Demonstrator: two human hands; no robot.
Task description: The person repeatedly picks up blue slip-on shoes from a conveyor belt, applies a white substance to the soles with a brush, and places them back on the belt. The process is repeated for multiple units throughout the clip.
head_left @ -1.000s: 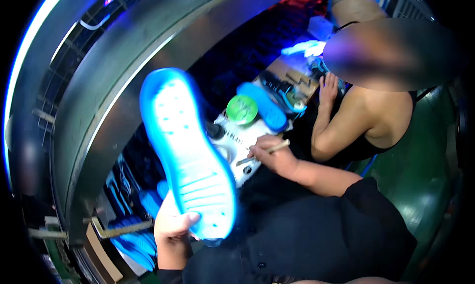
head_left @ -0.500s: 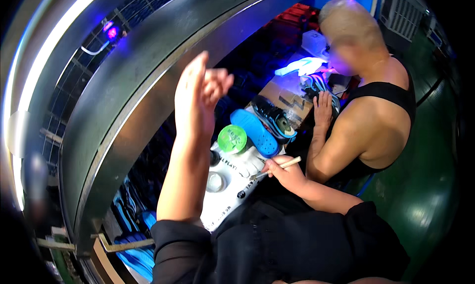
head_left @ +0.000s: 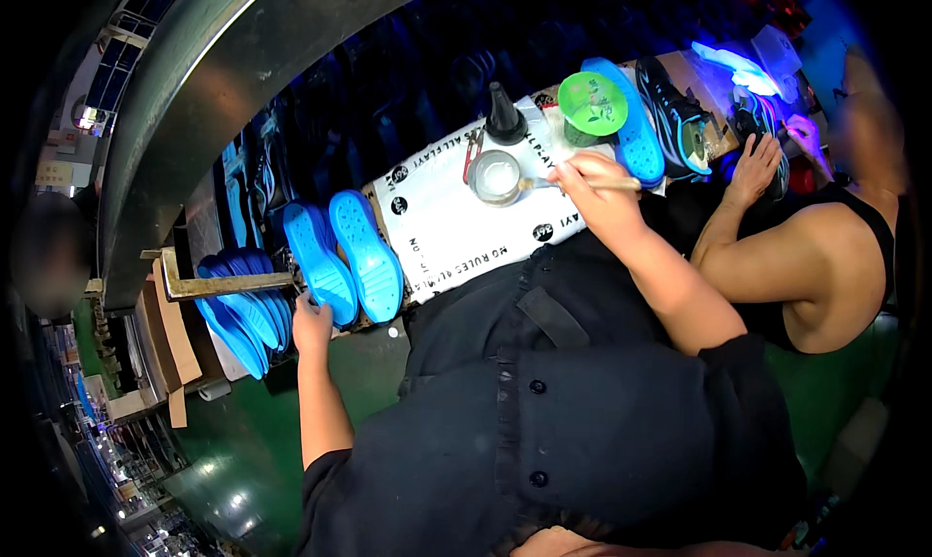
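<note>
Clock taken from view centre. At 2 o'clock, a slim wood-handled brush [head_left: 619,182] is held in the right hand [head_left: 604,206], fingers closed around the shaft, pinched pen-style. Its bristle end is pointed at 9 o'clock and set at the rim of a small round clear jar [head_left: 495,179], where a whitish fluid is seen; contact with the rim cannot be told. At 8 o'clock, the left hand [head_left: 312,326] is placed at the lower edge of a blue shoe sole [head_left: 321,266], fingers half curled; whether the sole is gripped cannot be told.

A second blue sole [head_left: 367,256] is laid just beside, toward 3 o'clock. Both are moulded, rubbery-looking, pitted with small holes at the upper end, cross-ribbed lower down. Further out at 9 o'clock, similar ribbed soles [head_left: 254,303] are stacked, overlapping.

The jar is set on a smooth white sheet [head_left: 456,256], printed in black. At 12 o'clock, a black cone-tipped bottle [head_left: 503,120] is stood, with a slim red-edged tool [head_left: 473,156] laid near it. At 1 o'clock, a cup with a glossy green lid [head_left: 592,104] is seen; at 2, a black laced sneaker [head_left: 672,115] beside another blue sole [head_left: 631,125]. Farther out, another shoe is touched by a co-worker's hand [head_left: 755,172].
</note>
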